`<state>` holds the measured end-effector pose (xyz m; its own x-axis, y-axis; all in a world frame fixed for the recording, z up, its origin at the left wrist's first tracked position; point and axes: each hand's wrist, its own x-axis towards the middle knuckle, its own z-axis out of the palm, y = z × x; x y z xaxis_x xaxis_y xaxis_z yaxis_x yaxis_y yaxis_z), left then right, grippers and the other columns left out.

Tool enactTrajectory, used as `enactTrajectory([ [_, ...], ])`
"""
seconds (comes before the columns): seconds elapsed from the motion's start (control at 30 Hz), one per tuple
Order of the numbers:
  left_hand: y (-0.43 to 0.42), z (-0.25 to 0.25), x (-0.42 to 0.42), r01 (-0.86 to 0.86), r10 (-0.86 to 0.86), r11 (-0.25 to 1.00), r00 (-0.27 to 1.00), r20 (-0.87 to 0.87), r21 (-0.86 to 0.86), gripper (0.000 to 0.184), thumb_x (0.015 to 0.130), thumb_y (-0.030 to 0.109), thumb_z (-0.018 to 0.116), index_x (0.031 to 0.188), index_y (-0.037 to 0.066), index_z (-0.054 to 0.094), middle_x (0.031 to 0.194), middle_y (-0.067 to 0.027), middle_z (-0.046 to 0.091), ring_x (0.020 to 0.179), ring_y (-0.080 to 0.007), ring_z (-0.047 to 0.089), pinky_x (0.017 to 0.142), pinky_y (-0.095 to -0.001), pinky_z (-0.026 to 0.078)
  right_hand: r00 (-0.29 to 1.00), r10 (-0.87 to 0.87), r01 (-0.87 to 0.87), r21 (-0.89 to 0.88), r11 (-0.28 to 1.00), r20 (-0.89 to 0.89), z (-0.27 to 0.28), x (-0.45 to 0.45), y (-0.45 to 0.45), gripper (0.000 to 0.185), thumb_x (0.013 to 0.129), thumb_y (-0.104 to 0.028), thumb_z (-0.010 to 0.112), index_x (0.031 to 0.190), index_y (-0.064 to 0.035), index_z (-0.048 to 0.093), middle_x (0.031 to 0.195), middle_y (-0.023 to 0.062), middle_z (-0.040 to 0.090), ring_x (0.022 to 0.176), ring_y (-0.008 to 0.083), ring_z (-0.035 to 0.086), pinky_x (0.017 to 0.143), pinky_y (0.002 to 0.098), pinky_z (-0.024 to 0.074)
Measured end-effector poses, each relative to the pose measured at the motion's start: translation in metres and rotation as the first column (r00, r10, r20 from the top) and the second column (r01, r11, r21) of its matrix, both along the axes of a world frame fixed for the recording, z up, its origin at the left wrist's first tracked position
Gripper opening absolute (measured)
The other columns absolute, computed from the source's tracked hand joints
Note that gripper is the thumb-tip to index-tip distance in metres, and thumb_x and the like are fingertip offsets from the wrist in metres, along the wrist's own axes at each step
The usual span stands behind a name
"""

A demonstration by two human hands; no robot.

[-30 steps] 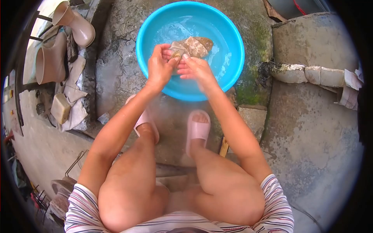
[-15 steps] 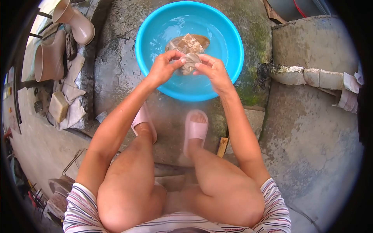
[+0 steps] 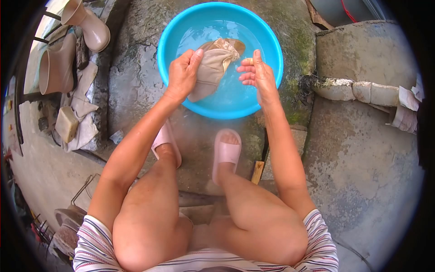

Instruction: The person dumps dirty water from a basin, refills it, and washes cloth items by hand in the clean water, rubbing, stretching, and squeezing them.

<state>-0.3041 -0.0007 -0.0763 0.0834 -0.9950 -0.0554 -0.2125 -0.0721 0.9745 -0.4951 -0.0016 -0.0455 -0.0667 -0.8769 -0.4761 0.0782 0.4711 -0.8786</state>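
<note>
A light brown cloth (image 3: 210, 68) hangs from my left hand (image 3: 183, 75), whose fingers are closed on its upper left side. Its far end, with a shiny patterned part, lies in the water of a round blue basin (image 3: 164, 68). My right hand (image 3: 261, 77) is over the right part of the basin, apart from the cloth, fingers loosely spread and thumb up. A yellowish band shows on one of its fingers. Nothing is visible in that hand.
Pale rubber boots (image 3: 95, 34) and a soap block (image 3: 67, 123) on a rag (image 3: 86, 109) are at the left. A wrapped pipe (image 3: 358, 89) runs along the right. Below the basin are my feet in pink slippers (image 3: 228, 153).
The bunched cloth has opened out and hangs from my left hand. My right hand has let go of it and moved to the right.
</note>
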Motion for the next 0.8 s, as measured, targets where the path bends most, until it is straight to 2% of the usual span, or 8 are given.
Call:
enactTrajectory([
  [0.03,0.001,-0.003,-0.003,0.013,-0.013,1.000,1.000,0.021,-0.008,0.035,0.087,0.027,0.051,0.064,0.002,0.045,0.053,-0.0036,0.035,0.054,-0.0104,0.031,0.049,-0.0278,0.032,1.000,0.002,-0.002,0.000,1.000,-0.001,-0.008,0.012,0.004,0.042,0.081,-0.042,0.056,0.081,0.0000,0.055,0.070,0.0079,0.058,0.058,0.0117,0.053,0.054,0.0219,0.0421],
  [0.1,0.003,-0.004,-0.007,0.027,-0.026,1.000,0.999,0.044,-0.015,0.035,0.087,0.027,0.050,0.065,0.001,0.045,0.053,-0.0034,0.036,0.054,-0.0096,0.031,0.049,-0.0271,0.032,0.929,0.055,-0.158,-0.257,0.953,-0.366,-0.026,0.028,0.011,0.034,0.079,-0.034,0.062,0.083,-0.0004,0.055,0.073,0.0076,0.059,0.060,0.0107,0.052,0.053,0.0224,0.0415],
  [0.13,0.008,-0.003,-0.010,0.062,-0.062,0.998,0.998,-0.022,-0.007,0.035,0.088,0.027,0.049,0.063,0.004,0.043,0.057,0.0017,0.034,0.056,-0.0069,0.029,0.049,-0.0245,0.029,0.929,0.055,-0.157,-0.257,0.954,-0.365,-0.027,0.026,0.009,0.034,0.079,-0.034,0.062,0.083,-0.0004,0.055,0.073,0.0076,0.059,0.060,0.0107,0.052,0.053,0.0224,0.0415],
  [0.2,0.011,0.000,-0.012,0.106,-0.105,0.994,0.991,-0.086,0.000,0.035,0.089,0.028,0.048,0.062,0.007,0.041,0.060,0.0067,0.031,0.058,-0.0043,0.028,0.049,-0.0219,0.026,0.989,0.148,-0.151,-0.140,0.979,-0.031,-0.027,0.019,0.003,0.028,0.076,-0.024,0.066,0.087,-0.0008,0.056,0.077,0.0063,0.059,0.063,0.0087,0.051,0.054,0.0219,0.0404],
  [0.4,0.007,-0.004,-0.005,0.002,0.015,0.994,0.987,-0.160,0.108,0.034,0.089,0.029,0.048,0.067,0.002,0.050,0.057,0.0034,0.041,0.057,-0.0068,0.034,0.050,-0.0246,0.032,0.968,0.055,-0.018,-0.149,0.989,0.246,-0.021,0.013,0.008,0.020,0.079,-0.016,0.061,0.090,-0.0010,0.056,0.071,0.0008,0.055,0.063,0.0067,0.049,0.055,0.0196,0.0383],
  [0.6,0.009,-0.012,-0.002,0.038,-0.020,0.989,0.992,-0.124,0.145,0.034,0.089,0.030,0.048,0.072,0.001,0.055,0.058,0.0025,0.045,0.058,-0.0064,0.039,0.052,-0.0237,0.036,0.961,0.098,-0.055,-0.166,0.985,0.258,-0.014,0.011,0.009,0.019,0.084,-0.016,0.054,0.093,0.0009,0.056,0.068,0.0011,0.053,0.059,0.0066,0.046,0.053,0.0188,0.0371],
  [0.7,0.012,-0.016,-0.004,0.085,-0.059,0.985,0.983,-0.172,0.151,0.032,0.091,0.032,0.042,0.072,0.008,0.051,0.063,0.0057,0.042,0.058,-0.0039,0.035,0.051,-0.0203,0.030,0.969,0.128,-0.086,-0.198,0.976,0.213,-0.013,0.012,0.010,0.020,0.085,-0.016,0.052,0.093,0.0013,0.056,0.065,0.0008,0.052,0.056,0.0063,0.044,0.052,0.0187,0.0355],
  [0.8,0.012,-0.011,-0.008,0.133,-0.076,0.973,0.956,-0.285,0.187,0.031,0.091,0.034,0.040,0.082,0.007,0.053,0.073,0.0030,0.051,0.064,-0.0049,0.044,0.057,-0.0205,0.037,0.975,0.165,-0.128,-0.228,0.965,0.152,-0.011,0.015,0.011,0.020,0.086,-0.017,0.050,0.092,0.0009,0.056,0.062,0.0002,0.052,0.055,0.0060,0.043,0.051,0.0185,0.0341],
])
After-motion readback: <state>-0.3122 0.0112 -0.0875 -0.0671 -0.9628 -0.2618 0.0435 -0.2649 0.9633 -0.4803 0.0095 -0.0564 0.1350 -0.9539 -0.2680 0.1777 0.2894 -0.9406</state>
